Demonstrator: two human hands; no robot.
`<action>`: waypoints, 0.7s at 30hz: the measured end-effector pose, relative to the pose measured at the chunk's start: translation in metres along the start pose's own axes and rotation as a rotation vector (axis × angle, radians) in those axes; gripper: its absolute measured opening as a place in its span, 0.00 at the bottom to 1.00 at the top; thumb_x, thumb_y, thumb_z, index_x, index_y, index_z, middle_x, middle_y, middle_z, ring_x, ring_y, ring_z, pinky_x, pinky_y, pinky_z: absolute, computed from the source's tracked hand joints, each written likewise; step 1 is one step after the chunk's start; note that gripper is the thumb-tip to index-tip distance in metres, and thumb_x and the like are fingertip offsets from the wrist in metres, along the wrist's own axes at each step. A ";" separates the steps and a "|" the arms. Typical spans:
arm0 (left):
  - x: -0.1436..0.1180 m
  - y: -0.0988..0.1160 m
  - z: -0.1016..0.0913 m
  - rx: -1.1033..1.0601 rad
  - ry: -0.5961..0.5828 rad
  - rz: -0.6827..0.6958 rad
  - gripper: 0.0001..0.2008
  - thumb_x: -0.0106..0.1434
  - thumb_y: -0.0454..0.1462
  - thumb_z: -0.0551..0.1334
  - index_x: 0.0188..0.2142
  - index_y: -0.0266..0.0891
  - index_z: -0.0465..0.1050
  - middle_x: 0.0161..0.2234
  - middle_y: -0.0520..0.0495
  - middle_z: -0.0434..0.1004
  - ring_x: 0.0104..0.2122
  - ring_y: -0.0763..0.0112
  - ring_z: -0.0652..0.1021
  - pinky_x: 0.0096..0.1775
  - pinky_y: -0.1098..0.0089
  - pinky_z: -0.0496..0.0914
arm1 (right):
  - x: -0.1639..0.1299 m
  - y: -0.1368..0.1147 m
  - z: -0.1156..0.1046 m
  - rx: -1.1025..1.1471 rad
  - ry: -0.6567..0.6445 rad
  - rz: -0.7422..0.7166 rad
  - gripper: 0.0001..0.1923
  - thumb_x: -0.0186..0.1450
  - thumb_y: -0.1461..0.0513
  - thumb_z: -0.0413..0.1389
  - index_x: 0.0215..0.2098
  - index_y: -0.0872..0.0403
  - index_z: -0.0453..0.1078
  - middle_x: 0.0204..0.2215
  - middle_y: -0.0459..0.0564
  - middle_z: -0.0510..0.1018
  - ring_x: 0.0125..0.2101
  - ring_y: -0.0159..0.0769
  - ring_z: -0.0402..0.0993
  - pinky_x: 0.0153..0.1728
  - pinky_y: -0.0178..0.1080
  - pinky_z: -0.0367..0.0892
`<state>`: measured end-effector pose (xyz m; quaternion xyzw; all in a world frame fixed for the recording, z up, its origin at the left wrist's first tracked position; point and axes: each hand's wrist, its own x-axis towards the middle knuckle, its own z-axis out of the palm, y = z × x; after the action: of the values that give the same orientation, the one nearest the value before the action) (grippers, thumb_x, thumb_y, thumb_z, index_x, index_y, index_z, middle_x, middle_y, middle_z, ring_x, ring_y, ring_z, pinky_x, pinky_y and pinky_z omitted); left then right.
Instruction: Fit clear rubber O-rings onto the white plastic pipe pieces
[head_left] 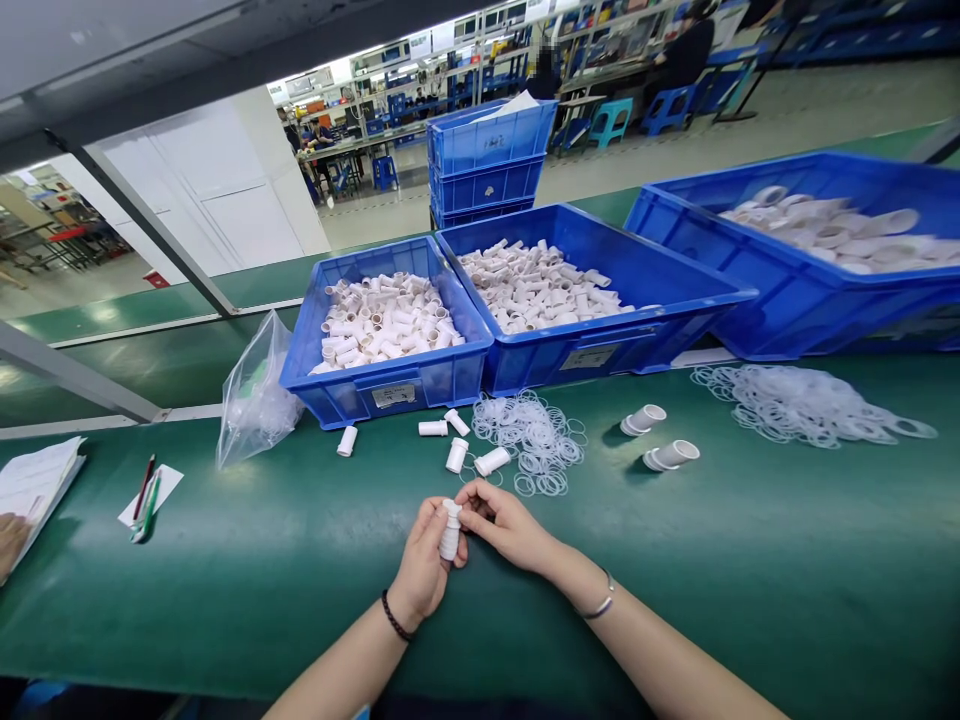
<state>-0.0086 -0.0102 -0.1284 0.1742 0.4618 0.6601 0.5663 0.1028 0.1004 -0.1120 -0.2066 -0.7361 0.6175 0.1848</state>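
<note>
In from the front edge of the bench (247, 610), our left hand (424, 568) clamps the tube (450, 538) between thumb and fingers, both ends showing. Our right hand (508, 526) touches its top; whether pinching, we cannot tell.

The ring pile (525, 425) lay on the workbench (750, 550). Bins of tubes were positioned behind it: the middle bin (525, 372) directly behind, the left bin (450, 382) behind left, the right bin (757, 300) behind right. Left of the pile lay loose tubes (455, 455), then the bag (259, 405). Right of it were two tubes (671, 456), then the second pile (810, 405). Before it were the left hand (424, 560), containing a tube (450, 540), and the right hand (506, 525).
</note>
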 end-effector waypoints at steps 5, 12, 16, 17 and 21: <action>0.000 0.003 0.001 -0.026 -0.018 -0.021 0.17 0.62 0.49 0.61 0.37 0.38 0.64 0.30 0.52 0.69 0.21 0.80 0.68 0.23 0.76 0.59 | 0.000 -0.004 -0.001 0.027 -0.002 0.002 0.14 0.68 0.52 0.51 0.37 0.54 0.66 0.27 0.46 0.74 0.29 0.32 0.72 0.32 0.36 0.68; 0.001 0.012 0.003 -0.191 0.014 -0.081 0.18 0.61 0.48 0.62 0.46 0.43 0.62 0.27 0.54 0.69 0.23 0.75 0.71 0.27 0.74 0.65 | -0.005 -0.003 0.001 -0.230 0.177 -0.266 0.06 0.64 0.59 0.56 0.37 0.52 0.66 0.34 0.50 0.73 0.33 0.34 0.71 0.34 0.38 0.70; 0.005 0.018 -0.003 -0.349 0.072 -0.059 0.12 0.60 0.44 0.63 0.38 0.41 0.65 0.33 0.50 0.73 0.33 0.71 0.75 0.39 0.68 0.69 | -0.010 -0.007 0.001 -0.613 0.082 -0.625 0.05 0.65 0.63 0.54 0.35 0.49 0.71 0.40 0.51 0.74 0.41 0.38 0.70 0.41 0.43 0.68; 0.006 0.019 -0.004 -0.369 0.069 -0.069 0.12 0.60 0.44 0.63 0.37 0.40 0.66 0.34 0.49 0.74 0.35 0.69 0.75 0.40 0.67 0.69 | -0.011 -0.008 0.002 -0.699 0.063 -0.655 0.07 0.66 0.64 0.53 0.37 0.48 0.72 0.43 0.51 0.74 0.42 0.38 0.70 0.42 0.44 0.68; 0.004 0.018 -0.004 -0.399 -0.020 -0.148 0.12 0.64 0.44 0.60 0.39 0.37 0.70 0.39 0.45 0.75 0.38 0.67 0.76 0.44 0.64 0.70 | -0.011 -0.006 0.007 -0.844 0.219 -0.666 0.10 0.66 0.65 0.51 0.43 0.49 0.71 0.49 0.55 0.72 0.47 0.42 0.68 0.44 0.47 0.69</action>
<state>-0.0231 -0.0072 -0.1174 0.0310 0.3277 0.6934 0.6410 0.1086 0.0880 -0.1075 -0.0818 -0.9219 0.1517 0.3471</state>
